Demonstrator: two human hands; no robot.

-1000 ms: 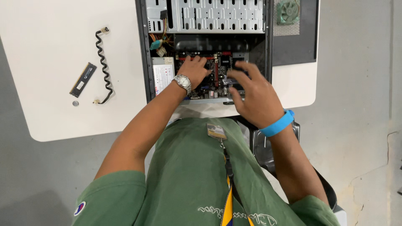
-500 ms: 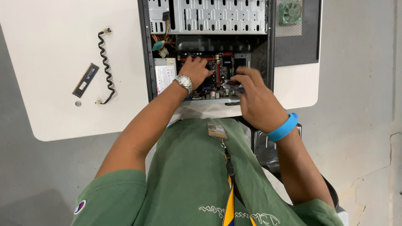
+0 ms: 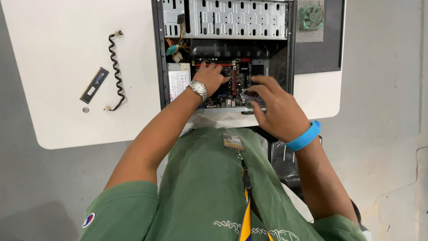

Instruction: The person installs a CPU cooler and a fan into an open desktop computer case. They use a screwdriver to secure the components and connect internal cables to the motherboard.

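Nearest the camera, the right hand, with a blue wristband on its wrist, hovers over the near edge of the open computer case; its fingers curl narrowly around a small clear-looking part, though what that part is cannot be told. Just beyond, the left hand, wearing a silver wristwatch, rests fingers-down on the motherboard inside the case, its grip loose and holding nothing visible. The motherboard lies directly under both hands. Farther left on the white surface lie a memory stick, a small coin-like disc and a coiled black cable, well apart from the hands. At the far right sits a green fan.
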